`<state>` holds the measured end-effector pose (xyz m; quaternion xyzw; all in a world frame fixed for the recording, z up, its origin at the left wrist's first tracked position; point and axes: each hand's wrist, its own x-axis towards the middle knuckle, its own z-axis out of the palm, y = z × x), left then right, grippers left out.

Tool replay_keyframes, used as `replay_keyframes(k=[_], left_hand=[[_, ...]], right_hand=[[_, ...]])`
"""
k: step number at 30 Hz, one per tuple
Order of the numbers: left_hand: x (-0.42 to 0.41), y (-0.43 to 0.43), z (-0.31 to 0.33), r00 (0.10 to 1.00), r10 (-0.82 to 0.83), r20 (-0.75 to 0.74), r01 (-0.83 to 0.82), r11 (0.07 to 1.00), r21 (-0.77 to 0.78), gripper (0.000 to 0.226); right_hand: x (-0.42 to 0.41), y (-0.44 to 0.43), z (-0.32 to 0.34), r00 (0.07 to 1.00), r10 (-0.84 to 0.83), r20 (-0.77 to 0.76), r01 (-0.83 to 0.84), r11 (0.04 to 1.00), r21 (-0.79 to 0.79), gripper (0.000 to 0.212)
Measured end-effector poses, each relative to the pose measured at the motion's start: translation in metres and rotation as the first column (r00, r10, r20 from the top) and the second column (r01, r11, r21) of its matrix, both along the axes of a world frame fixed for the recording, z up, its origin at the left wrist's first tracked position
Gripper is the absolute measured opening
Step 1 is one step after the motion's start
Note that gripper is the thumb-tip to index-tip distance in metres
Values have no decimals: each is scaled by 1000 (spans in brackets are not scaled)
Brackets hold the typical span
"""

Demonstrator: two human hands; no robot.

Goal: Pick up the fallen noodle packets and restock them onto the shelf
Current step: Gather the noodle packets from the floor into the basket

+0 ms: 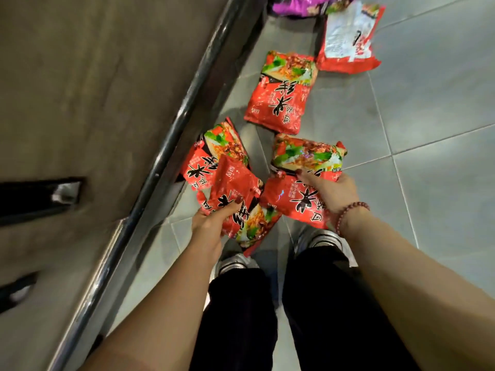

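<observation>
Left hand (211, 223) gripping first red noodle packet (235, 207), close to metal edge of shelf (166, 145); right hand (329, 191), bead bracelet (348, 212) at wrist, fingers curled over second red packet (302, 162). On grey tiled floor (428, 116): third red packet (211, 153) partly under the first, fourth red packet (281, 92) further off, face-down packet (348, 36) and purple packet (300, 5) beyond.

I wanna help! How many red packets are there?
5 red packets: one in left hand, one behind it, one in right hand, two on the floor farther away. Others may be hidden.
</observation>
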<state>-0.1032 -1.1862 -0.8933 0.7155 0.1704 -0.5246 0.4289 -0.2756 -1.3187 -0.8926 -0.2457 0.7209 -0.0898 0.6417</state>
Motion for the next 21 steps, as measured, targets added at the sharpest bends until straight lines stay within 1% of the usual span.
replay_keyframes(k=[1, 3, 5, 7, 8, 11, 12, 14, 15, 17, 18, 19, 21], left_hand=[[-2, 3, 19, 1000, -12, -19, 12, 999, -31, 29], [-9, 7, 63, 998, -41, -42, 37, 995, -90, 34], [-14, 12, 111, 995, -66, -73, 54, 986, -156, 34], [-14, 16, 161, 992, -87, -94, 66, 976, -207, 37], [-13, 18, 187, 991, -98, -88, 75, 969, -235, 42], [-14, 25, 269, 988, -143, -52, 125, 956, -267, 74], [-14, 27, 297, 987, -148, -55, 127, 953, -276, 77], [-15, 31, 350, 985, -162, -56, 141, 950, -278, 67], [-15, 35, 374, 984, -176, -41, 158, 949, -273, 71], [-16, 43, 418, 983, -179, 33, 181, 942, -282, 93], [-16, 48, 438, 984, -167, 68, 180, 938, -297, 90], [-17, 53, 456, 983, -164, 83, 182, 933, -311, 75], [-18, 62, 489, 986, -141, 87, 163, 921, -355, 38]], right_hand=[[-5, 0, 24, 999, -20, 31, 20, 1000, -2, 43], [-17, 2, 78, 997, -31, 65, 33, 999, -37, 34], [-28, 6, 135, 997, -6, 73, 12, 997, -75, 28], [-37, 12, 194, 996, 32, 86, -24, 995, -94, 27], [-42, 14, 222, 995, 61, 82, -53, 994, -98, 26], [-54, 20, 313, 992, 109, 55, -102, 987, -122, 27], [-57, 22, 341, 992, 117, 52, -109, 984, -139, 27], [-61, 28, 394, 987, 153, 54, -142, 975, -169, 28], [-63, 32, 419, 983, 173, 53, -160, 969, -190, 28], [-65, 42, 463, 975, 215, 54, -196, 950, -244, 27], [-67, 47, 484, 972, 228, 58, -205, 942, -267, 26], [-68, 52, 504, 970, 232, 67, -205, 936, -285, 26], [-70, 62, 535, 968, 235, 91, -197, 931, -309, 27]])
